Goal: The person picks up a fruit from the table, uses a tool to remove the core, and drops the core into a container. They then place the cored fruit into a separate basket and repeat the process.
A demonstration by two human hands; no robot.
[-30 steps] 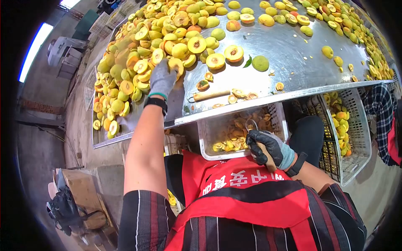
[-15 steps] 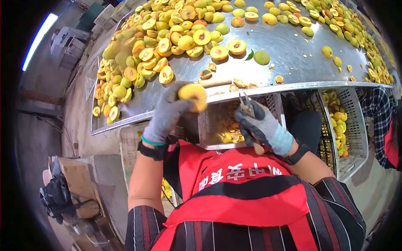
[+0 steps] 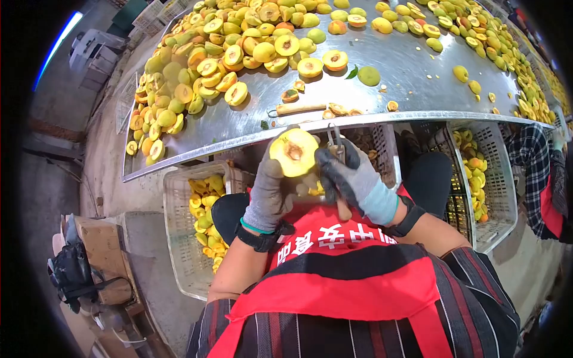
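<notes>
My left hand (image 3: pixel 267 186), in a grey glove, holds a peach half (image 3: pixel 295 156) with its cut face up toward me and the brown stone hollow in the middle. Close on its right, my right hand (image 3: pixel 362 179) is closed round a wooden-handled pitting tool (image 3: pixel 344 210), whose narrow metal end sticks up past the fingers. Whether the right fingertips touch the peach half I cannot tell. Both hands are over my lap, just below the table's near edge. A similar tool with a wire loop and wooden handle (image 3: pixel 302 109) lies on the metal table (image 3: pixel 406 98).
Piled peach halves (image 3: pixel 230 53) cover the table's left and far side, more on the right. A green peach (image 3: pixel 369 76) and brown scraps (image 3: pixel 338 109) lie nearer. Crates of peach pieces stand left (image 3: pixel 170 221) and right (image 3: pixel 504 206); a co-worker's checked sleeve (image 3: pixel 534 173) is far right.
My left hand has brought the peach half down and right, turning its cut face to me. The right hand has shifted slightly left with the tool. The view has moved a little.
</notes>
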